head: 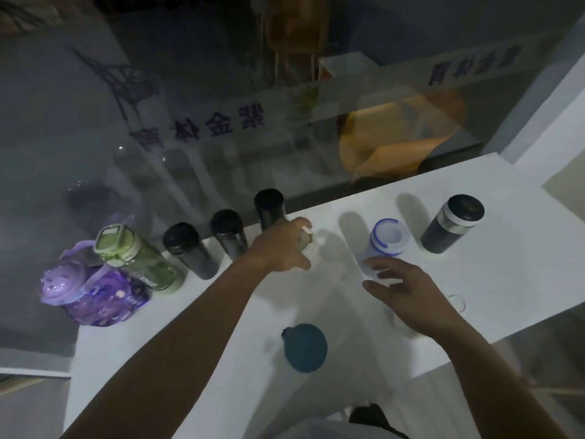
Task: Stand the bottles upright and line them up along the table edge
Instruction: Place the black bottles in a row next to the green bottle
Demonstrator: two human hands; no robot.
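Left hand [281, 248] clamped on cream-lidded bottle [308, 243]; right hand [408, 299] spread beside blue-rimmed bottle [387, 239].

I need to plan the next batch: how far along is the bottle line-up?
Done: purple bottle, green bottle and three black bottles stand along the far edge. In hand: left hand holds a white bottle. Left: blue-ringed bottle, dark jar, teal bottle.

Bare table [202, 343] lies open at lower centre, broken only by the teal bottle [304, 347]. Upright bottles crowd the far edge from purple jug [91, 296] to dark tumbler [451, 223], backed by glass [221, 122].
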